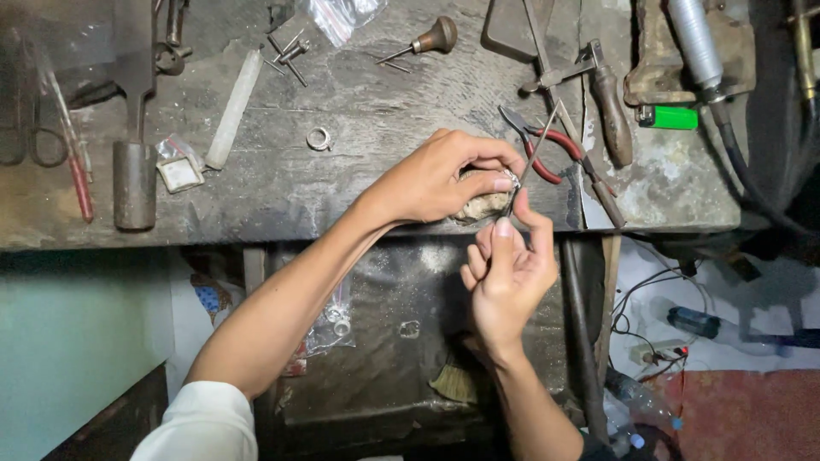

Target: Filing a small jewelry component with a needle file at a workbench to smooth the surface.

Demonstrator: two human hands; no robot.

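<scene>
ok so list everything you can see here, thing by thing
workbench: one, dark worn wood, across the top
small ring: one, silver, loose on the bench left of the hands
white stick: one, pale, lying slanted on the bench upper left
wooden-knob graver: one, brown handle, top centre
red-handled pliers: one, red grips, just right of the hands
lighter: one, green, upper right
scissors: one pair, dark, far left
plastic bags: clear, top centre
small silver piece: one, held at the bench edge
thin tool: one, metal, slanted up from the right hand
left hand: fingers pinching the silver piece
right hand: fingers holding the thin tool
</scene>
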